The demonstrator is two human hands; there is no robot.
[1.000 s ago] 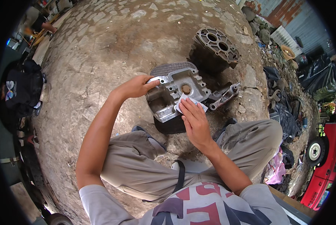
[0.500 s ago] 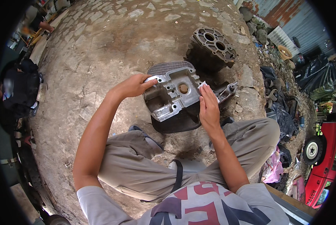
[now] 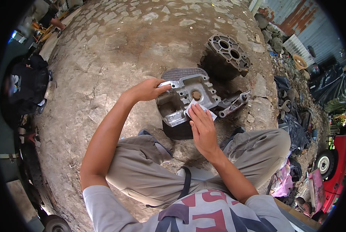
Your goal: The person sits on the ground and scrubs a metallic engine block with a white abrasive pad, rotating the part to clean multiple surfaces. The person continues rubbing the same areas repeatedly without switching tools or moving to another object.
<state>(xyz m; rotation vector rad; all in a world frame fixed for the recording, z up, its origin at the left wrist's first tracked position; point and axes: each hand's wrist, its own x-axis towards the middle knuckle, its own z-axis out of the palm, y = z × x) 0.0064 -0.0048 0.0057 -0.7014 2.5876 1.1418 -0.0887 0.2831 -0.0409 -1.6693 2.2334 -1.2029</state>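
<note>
The left hand's (image 3: 147, 90) fingers grasp the casting (image 3: 185, 94) just right of them, likely steadying it; the right hand's (image 3: 204, 133) straight fingers press a cloth (image 3: 190, 106) beneath them against its edge.

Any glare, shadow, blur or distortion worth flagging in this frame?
Head view: bright highlights along the rim of the silver-grey metal casting; head view: deep shadow hides detail on the side of the dark flanged metal housing; head view: fisheye black surround, the red vehicle appearing tipped at the edge; head view: the bare right hand shows no obvious motion blur.
</note>
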